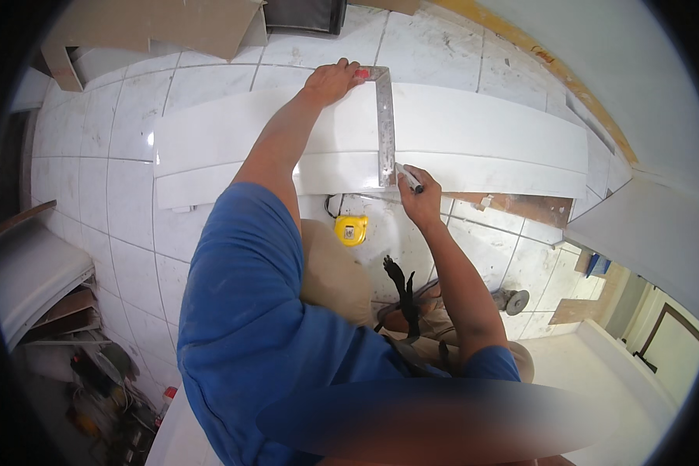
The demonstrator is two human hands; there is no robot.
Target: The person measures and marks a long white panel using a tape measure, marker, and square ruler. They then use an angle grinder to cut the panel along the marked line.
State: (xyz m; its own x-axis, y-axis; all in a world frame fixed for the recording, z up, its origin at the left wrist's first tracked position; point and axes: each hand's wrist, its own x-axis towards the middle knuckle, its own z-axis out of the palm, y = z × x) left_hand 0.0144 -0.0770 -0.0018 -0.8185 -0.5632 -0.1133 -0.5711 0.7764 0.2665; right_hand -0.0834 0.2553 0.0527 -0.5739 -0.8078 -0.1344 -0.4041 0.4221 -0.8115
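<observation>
Long white boards (pixel 481 128) lie crosswise in front of me on the floor. Across them rests a worn metal square (pixel 386 128), its short arm with a red patch at the far edge. My left hand (pixel 334 81) is closed on that short arm, holding the square against the far edge. Beside the blade's near end, my right hand (pixel 421 196) grips a marker (pixel 409 179) with a white body and a black end. The marker's tip is close to the blade; contact cannot be made out. Just this side of the boards lies a yellow tape measure (pixel 350 230).
A grey tool with a round disc (pixel 514 301) lies on the tiled floor by my right leg. Brown panels (pixel 155 27) stand at the far left, beside a dark case (pixel 303 14). White panels (pixel 645 233) are at the right, and cluttered tools (pixel 105 373) sit lower left.
</observation>
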